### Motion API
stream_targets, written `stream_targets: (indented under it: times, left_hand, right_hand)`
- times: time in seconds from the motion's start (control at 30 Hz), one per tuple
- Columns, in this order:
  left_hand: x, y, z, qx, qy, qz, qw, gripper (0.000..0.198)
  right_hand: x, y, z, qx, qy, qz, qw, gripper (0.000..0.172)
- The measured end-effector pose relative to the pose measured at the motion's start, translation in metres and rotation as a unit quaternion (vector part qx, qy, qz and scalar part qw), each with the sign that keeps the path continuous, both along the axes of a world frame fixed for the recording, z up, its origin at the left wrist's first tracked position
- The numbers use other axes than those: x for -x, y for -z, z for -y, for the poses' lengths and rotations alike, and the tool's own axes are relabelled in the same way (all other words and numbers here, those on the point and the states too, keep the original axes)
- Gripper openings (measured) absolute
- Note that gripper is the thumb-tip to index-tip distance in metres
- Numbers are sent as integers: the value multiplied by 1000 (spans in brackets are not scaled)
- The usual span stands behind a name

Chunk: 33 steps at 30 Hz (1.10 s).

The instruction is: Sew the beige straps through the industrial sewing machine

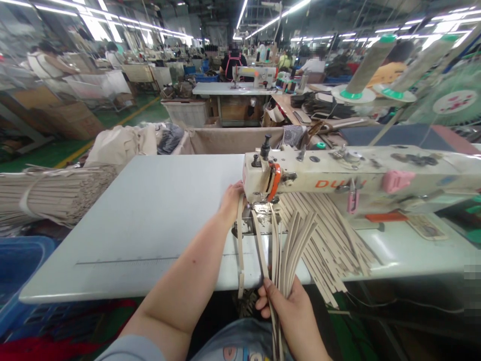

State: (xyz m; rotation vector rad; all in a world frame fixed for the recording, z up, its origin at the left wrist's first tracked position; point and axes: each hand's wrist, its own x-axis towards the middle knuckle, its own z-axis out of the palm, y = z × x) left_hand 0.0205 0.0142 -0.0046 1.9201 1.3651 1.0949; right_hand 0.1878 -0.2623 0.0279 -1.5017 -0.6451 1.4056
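Note:
My left hand point(232, 200) reaches to the needle end of a cream sewing machine point(338, 178), its fingers hidden behind the machine head beside a beige strap point(240, 245) that hangs down over the table edge. My right hand point(287, 306) is closed round a bundle of beige straps point(289, 250) below the table's front edge, in front of my lap. More loose straps point(334, 245) fan out on the table under the machine arm.
A pale grey table point(158, 210) carries the machine. A tied stack of straps point(52, 193) lies at the left, a blue bin point(18, 265) below it. Thread cones point(370, 65) stand at the right. Other people sit at machines beyond.

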Motion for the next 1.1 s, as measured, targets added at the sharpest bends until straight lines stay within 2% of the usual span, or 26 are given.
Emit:
stream_targets:
  times: [0.23, 0.6, 0.9, 1.1]
  left_hand:
    - [-5, 6, -1, -19, -17, 3, 1000, 15]
    - [-1, 13, -3, -33, -16, 3, 999, 15]
    - [-4, 2, 3, -21, -18, -12, 1000, 17]
    - [2, -6, 6, 24, -31, -13, 999, 18]
  right_hand:
    - [3, -10, 0, 6, 22, 23, 999, 53]
    - [11, -15, -5, -2, 74, 5, 997, 66]
    - [10, -12, -8, -9, 71, -2, 997, 68]
    - [9, -11, -8, -12, 70, -9, 997, 65]
